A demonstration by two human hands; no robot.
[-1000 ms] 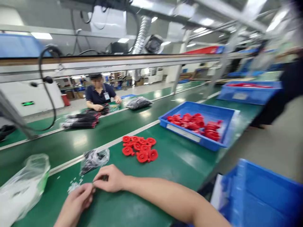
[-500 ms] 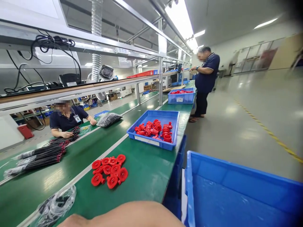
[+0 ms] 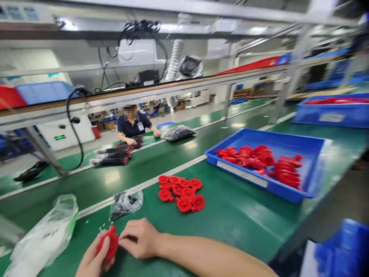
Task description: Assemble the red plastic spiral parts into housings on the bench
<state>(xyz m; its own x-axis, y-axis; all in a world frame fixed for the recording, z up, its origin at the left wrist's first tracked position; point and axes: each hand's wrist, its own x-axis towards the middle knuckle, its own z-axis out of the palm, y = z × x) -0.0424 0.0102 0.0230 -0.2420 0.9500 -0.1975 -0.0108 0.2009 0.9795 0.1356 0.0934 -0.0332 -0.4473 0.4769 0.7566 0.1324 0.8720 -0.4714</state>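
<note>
My left hand (image 3: 93, 257), at the bottom of the head view, grips a round red plastic part (image 3: 112, 246) with a short stub on top. My right hand (image 3: 142, 237) is close at its right side, thumb and finger pinched at the part's edge. Whatever those fingertips hold, if anything, is too small to make out. A few tiny white pieces (image 3: 103, 226) lie on the green table just behind the held part. Beyond my right hand several similar red parts (image 3: 184, 194) are grouped on the table. A clear bag of black pieces (image 3: 127, 204) lies left of them.
A plastic bag of white pieces (image 3: 43, 240) lies at the left. A blue tray (image 3: 242, 175) of red parts stands to the right, a blue bin (image 3: 331, 115) farther back. Across the table, a person (image 3: 134, 123) handles black cables (image 3: 115, 154). A shelf rail (image 3: 184, 86) crosses above.
The view has swung left, and the person standing at the right is out of sight. Both hands and the held red part now show; before, only a forearm and part of a hand did.
</note>
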